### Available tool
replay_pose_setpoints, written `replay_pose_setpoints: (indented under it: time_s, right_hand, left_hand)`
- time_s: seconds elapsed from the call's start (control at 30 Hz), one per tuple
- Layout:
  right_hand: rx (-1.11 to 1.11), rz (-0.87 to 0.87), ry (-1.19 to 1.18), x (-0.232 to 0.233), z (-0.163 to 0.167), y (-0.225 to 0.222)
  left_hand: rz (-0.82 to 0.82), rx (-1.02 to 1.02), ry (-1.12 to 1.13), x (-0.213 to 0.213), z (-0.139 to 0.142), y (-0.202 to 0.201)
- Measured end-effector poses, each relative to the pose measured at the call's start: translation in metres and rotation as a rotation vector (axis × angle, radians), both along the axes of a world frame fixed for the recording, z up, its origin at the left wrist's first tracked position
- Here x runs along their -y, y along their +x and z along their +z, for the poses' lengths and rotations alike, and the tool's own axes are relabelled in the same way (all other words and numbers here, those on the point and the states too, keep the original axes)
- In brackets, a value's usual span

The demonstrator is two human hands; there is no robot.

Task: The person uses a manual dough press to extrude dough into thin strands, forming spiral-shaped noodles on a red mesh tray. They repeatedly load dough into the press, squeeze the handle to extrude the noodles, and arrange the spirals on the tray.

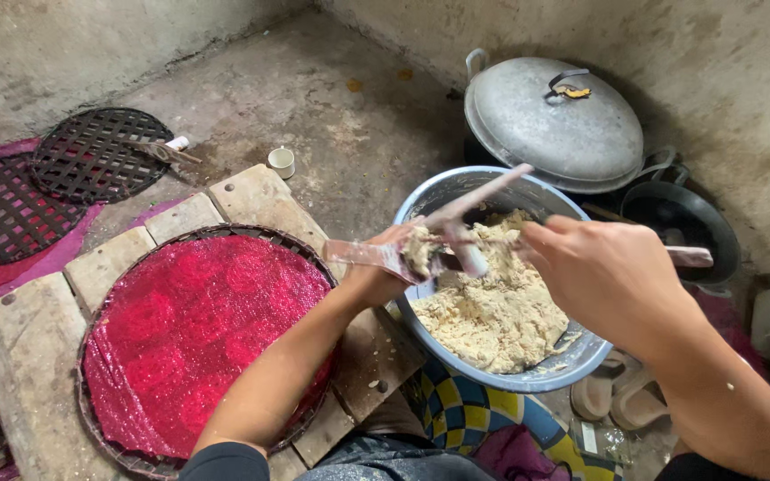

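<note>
Dough-scooping step: left hand fingers closed on flat spatula loaded with dough; right hand fingers closed on scraper stick over basin. Next, likely: scrape onto red-lined tray.

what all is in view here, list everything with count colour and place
bowl: 1, pale blue, centre right on the floor, holds crumbly cream dough
spatulas: 2, pinkish, crossed over the bowl
round woven tray: 1, dark, under a red sheet, on wooden planks
lattice trays: 2, black, far left
small cup: 1, white, on the floor
lidded pot: 1, grey metal, by the wall
dark pan: 1, right of the pot
sandals: 2, tan, below the bowl
left hand: grips a dough-laden spatula
right hand: fingers around the other spatula's handle
</note>
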State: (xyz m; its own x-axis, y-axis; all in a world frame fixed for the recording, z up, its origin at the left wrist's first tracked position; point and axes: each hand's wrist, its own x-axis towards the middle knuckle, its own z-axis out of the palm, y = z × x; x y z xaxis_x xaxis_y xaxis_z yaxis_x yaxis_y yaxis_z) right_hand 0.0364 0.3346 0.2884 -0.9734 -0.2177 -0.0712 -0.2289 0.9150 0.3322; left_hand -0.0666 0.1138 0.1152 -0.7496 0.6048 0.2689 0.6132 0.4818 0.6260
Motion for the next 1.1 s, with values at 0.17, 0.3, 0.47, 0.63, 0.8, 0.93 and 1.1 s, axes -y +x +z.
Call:
replay_pose_setpoints:
  time_s: [0.17,0.3,0.47,0.63,0.8,0.93,1.1]
  right_hand:
    - [0.152,0.048,-0.039,0.011,-0.010,-0.013]
    - [0.107,0.314,0.371,0.056,-0.043,-0.015]
    - [0.286,0.022,0.034,0.037,-0.012,-0.010]
    - [0.139,0.018,0.061,0.012,0.004,0.000]
    - [0.235,0.175,0.326,0.052,-0.048,-0.019]
    - [0.324,-0.047,0.065,0.030,-0.023,-0.011]
    - [0.176,-0.047,0.048,-0.001,0.011,0.005]
  left_hand:
    - [-0.060,-0.307,0.396,-0.009,-0.007,0.005]
    - [-0.192,-0.015,0.388,-0.024,-0.012,0.015]
    - [-0.043,0.162,-0.026,-0.014,-0.003,0.009]
    - [-0.027,-0.411,0.081,-0.011,0.004,0.000]
    - [-0.075,0.033,0.098,-0.029,-0.019,0.011]
    - [-0.019,-0.023,0.062,-0.023,-0.032,0.000]
    - [-0.021,-0.178,0.130,-0.005,-0.027,-0.010]
